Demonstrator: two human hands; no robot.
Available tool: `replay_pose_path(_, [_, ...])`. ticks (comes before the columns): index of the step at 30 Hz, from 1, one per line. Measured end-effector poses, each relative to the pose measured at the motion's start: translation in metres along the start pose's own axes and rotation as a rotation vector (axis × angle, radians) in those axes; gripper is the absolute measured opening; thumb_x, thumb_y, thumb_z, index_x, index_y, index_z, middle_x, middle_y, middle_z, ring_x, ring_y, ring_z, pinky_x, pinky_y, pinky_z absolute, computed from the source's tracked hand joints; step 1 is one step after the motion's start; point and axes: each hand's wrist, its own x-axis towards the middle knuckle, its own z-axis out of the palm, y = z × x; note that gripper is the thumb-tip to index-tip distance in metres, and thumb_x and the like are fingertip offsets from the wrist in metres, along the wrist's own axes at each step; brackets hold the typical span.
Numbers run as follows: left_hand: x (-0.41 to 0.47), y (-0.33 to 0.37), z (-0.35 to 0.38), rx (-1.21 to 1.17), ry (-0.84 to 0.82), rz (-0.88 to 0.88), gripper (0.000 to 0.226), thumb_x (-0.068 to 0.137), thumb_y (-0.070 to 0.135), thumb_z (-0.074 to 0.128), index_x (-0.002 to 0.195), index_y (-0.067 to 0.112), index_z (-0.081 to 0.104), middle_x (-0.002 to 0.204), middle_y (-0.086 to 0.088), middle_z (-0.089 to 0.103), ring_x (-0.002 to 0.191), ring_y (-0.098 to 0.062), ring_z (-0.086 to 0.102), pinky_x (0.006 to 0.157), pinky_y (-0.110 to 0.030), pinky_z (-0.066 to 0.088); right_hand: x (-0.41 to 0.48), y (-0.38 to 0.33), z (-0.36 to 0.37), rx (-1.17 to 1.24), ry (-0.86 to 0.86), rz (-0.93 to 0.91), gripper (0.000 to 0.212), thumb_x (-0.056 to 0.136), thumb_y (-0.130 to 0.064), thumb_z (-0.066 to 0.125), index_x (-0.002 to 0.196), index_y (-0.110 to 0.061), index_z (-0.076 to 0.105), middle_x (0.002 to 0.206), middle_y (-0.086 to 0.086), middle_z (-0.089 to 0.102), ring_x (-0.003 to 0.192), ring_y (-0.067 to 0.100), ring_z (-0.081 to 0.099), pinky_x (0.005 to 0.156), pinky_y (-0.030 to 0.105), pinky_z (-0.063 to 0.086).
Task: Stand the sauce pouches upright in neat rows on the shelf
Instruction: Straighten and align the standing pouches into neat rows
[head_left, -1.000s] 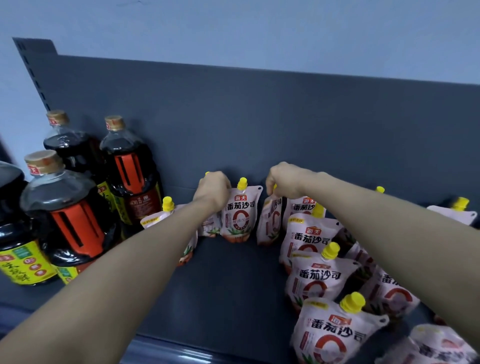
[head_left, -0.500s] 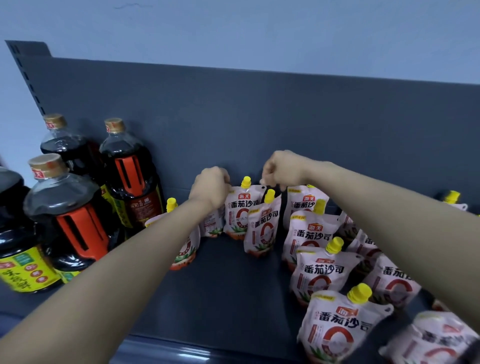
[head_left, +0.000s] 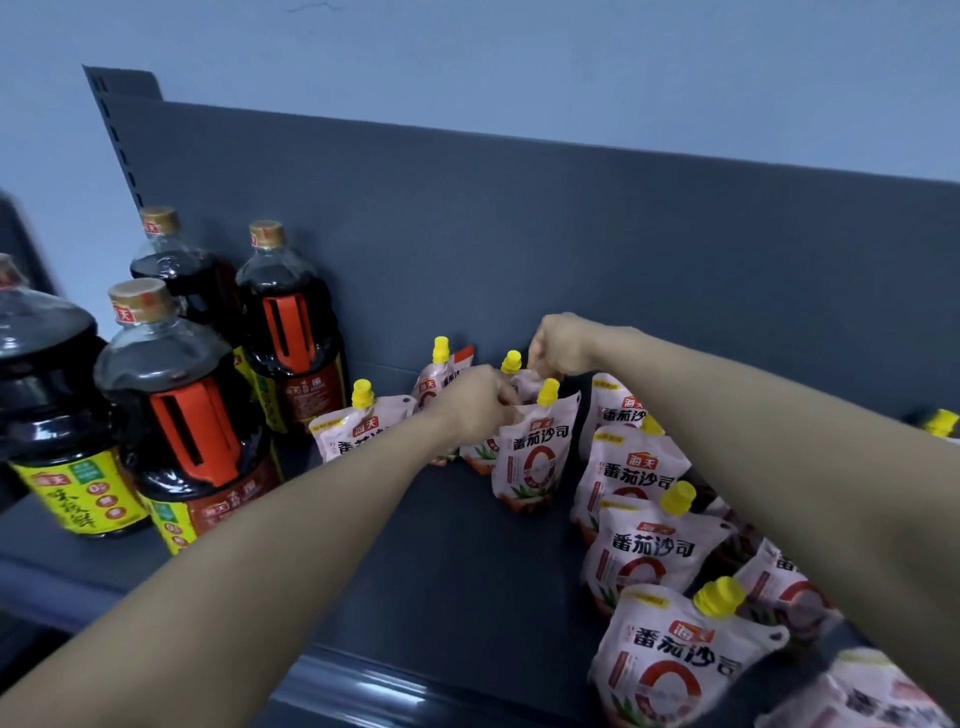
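Several white-and-pink sauce pouches with yellow caps stand on the dark grey shelf (head_left: 441, 571). My left hand (head_left: 475, 408) pinches the top left corner of the front pouch (head_left: 535, 457), which stands upright in the middle. My right hand (head_left: 561, 345) is curled just behind it, fingers closed on the top of the back pouch (head_left: 511, 364), of which little more than the cap shows. A row of upright pouches (head_left: 649, 551) runs toward me on the right. Two more pouches (head_left: 363, 431) stand to the left of my hands, one partly hidden by my left forearm.
Large dark soy sauce bottles (head_left: 291, 332) with orange handles fill the shelf's left side. More pouches (head_left: 779, 587) lie jumbled at the far right under my right arm. The shelf's back panel (head_left: 571, 234) rises close behind the pouches. Bare shelf floor lies between my arms.
My left hand has moved right, from a pouch at the back to the front pouch's corner. The front pouch now stands a little nearer to me. My right hand stays at the back.
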Motion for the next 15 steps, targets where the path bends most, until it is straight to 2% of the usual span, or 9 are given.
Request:
replay_pose_path(2, [-0.004, -0.006, -0.004, -0.037, 0.004, -0.025, 0.022, 0.086, 0.007, 0.063, 0.065, 0.002, 0.065, 0.057, 0.001, 0.047, 0.054, -0.01, 0.043, 0.061, -0.023, 0.04, 0.0, 0.0, 0.0, -0.015, 0.01, -0.013, 0.02, 0.086, -0.002, 0.061, 0.102, -0.001, 0.073, 0.08, 0.007, 0.069, 0.064, 0.016, 0.059, 0.066, 0.024, 0.051])
replay_pose_path(4, [-0.01, -0.011, -0.009, -0.041, 0.001, -0.029, 0.014, 0.086, 0.008, 0.064, 0.076, 0.001, 0.071, 0.056, 0.002, 0.051, 0.049, -0.003, 0.046, 0.053, -0.014, 0.04, -0.001, -0.002, 0.0, -0.061, 0.026, -0.04, 0.022, 0.086, -0.001, 0.058, 0.103, 0.0, 0.073, 0.081, 0.009, 0.067, 0.058, 0.014, 0.055, 0.07, 0.025, 0.051])
replay_pose_path(7, [-0.017, -0.015, -0.013, -0.053, -0.003, -0.038, 0.011, 0.085, 0.01, 0.066, 0.088, 0.002, 0.074, 0.072, -0.004, 0.065, 0.061, -0.01, 0.056, 0.058, -0.015, 0.047, -0.001, -0.001, 0.001, -0.096, 0.045, -0.049, 0.027, 0.085, 0.001, 0.057, 0.107, 0.0, 0.072, 0.081, 0.003, 0.061, 0.073, 0.017, 0.055, 0.084, 0.032, 0.053])
replay_pose_path(9, [-0.019, -0.015, -0.014, -0.082, -0.007, -0.057, 0.011, 0.084, 0.01, 0.067, 0.09, 0.002, 0.074, 0.08, -0.006, 0.068, 0.068, -0.013, 0.059, 0.06, -0.014, 0.049, 0.001, 0.001, 0.002, -0.054, 0.022, -0.037, 0.025, 0.085, -0.001, 0.058, 0.105, -0.002, 0.072, 0.077, 0.006, 0.062, 0.076, 0.018, 0.057, 0.084, 0.033, 0.054])
replay_pose_path(12, [-0.022, -0.012, -0.012, -0.054, -0.047, -0.052, 0.006, 0.083, 0.008, 0.069, 0.084, 0.004, 0.074, 0.077, -0.004, 0.065, 0.07, -0.013, 0.056, 0.069, -0.026, 0.05, 0.001, 0.002, 0.006, -0.016, -0.02, -0.035, 0.02, 0.086, -0.013, 0.066, 0.103, -0.003, 0.071, 0.074, 0.008, 0.062, 0.07, 0.022, 0.058, 0.073, 0.028, 0.049])
replay_pose_path(15, [-0.023, -0.012, -0.011, -0.036, -0.026, -0.063, 0.008, 0.082, 0.008, 0.07, 0.084, 0.001, 0.073, 0.078, -0.005, 0.064, 0.074, -0.015, 0.057, 0.08, -0.035, 0.053, 0.004, 0.003, 0.01, -0.025, 0.015, -0.03, 0.022, 0.087, -0.016, 0.066, 0.101, 0.0, 0.072, 0.084, 0.016, 0.069, 0.07, 0.023, 0.059, 0.078, 0.032, 0.053])
